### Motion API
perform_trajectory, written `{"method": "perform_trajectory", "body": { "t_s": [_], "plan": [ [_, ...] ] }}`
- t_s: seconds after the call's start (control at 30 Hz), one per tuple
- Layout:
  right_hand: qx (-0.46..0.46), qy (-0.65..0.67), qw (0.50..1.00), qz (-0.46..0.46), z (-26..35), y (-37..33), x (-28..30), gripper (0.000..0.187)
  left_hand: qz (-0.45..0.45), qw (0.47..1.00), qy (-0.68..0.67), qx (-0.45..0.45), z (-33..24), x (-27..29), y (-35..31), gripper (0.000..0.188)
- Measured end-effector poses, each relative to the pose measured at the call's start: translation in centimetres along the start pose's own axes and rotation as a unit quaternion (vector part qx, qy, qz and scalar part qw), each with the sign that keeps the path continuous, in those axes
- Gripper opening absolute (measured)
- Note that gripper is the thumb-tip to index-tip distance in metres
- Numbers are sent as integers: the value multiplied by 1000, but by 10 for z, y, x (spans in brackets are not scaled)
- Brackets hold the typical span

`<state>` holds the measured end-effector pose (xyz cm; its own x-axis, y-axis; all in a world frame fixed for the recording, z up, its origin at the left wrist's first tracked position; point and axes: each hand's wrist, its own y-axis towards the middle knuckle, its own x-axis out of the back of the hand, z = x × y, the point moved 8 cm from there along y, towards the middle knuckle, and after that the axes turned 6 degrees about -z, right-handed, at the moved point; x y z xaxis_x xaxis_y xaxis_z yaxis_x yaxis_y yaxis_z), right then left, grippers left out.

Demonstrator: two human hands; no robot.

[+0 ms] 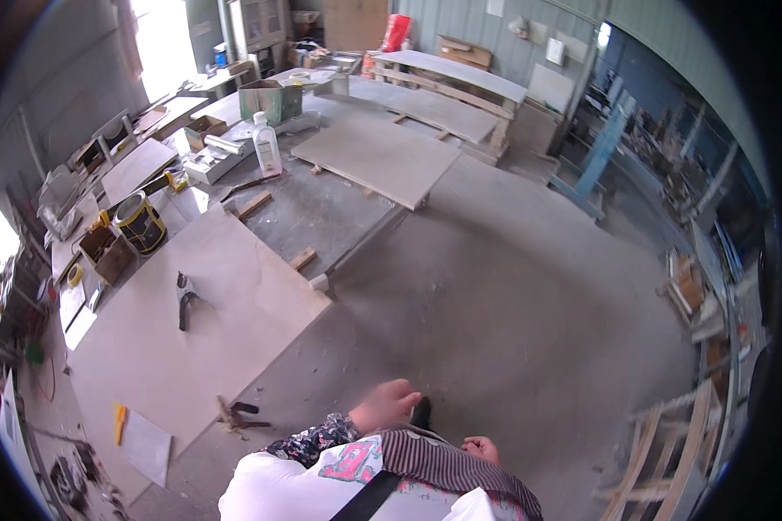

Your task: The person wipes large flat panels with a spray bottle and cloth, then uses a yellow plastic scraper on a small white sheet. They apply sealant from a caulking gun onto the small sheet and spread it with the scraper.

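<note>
My left hand (385, 405) hangs in front of my body over the floor, fingers loosely bent and no object visible in it. To its right, my right hand (482, 449) is held close to my striped sleeve or cloth, its fingers curled in and nothing seen in them. Left of my hands lies a large pale slab (226, 286). A black spring clamp (184, 301) rests on that slab, and a second clamp (237, 414) sits at its near edge. A yellow-handled tool (120, 424) lies by a small pale sheet (148, 449) at the near left corner.
Beyond the slab is a grey worktable (308, 221) with another slab (378, 156) on wooden strips. A can (140, 222), a plastic bottle (267, 148) and a green box (271, 102) stand there. A blue metal stand (598, 161) and wooden frame (665, 456) are right.
</note>
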<state>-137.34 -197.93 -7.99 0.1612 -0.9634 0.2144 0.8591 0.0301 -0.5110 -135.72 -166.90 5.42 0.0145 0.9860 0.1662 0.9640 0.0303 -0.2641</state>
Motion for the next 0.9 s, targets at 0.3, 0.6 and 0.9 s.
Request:
{"method": "perform_trajectory", "body": {
  "t_s": [0.3,0.6,0.9],
  "plan": [
    [137,-105,974,146,223,232,-14,16,-183,978,-90,-36,-80,74,137,28],
    [229,-195,923,241,332,339,-108,20,-348,882,-304,-92,-125,291,272,21],
    [61,-193,970,137,285,484,-73,27,-299,845,-404,-184,-180,524,521,39]
  ]
}}
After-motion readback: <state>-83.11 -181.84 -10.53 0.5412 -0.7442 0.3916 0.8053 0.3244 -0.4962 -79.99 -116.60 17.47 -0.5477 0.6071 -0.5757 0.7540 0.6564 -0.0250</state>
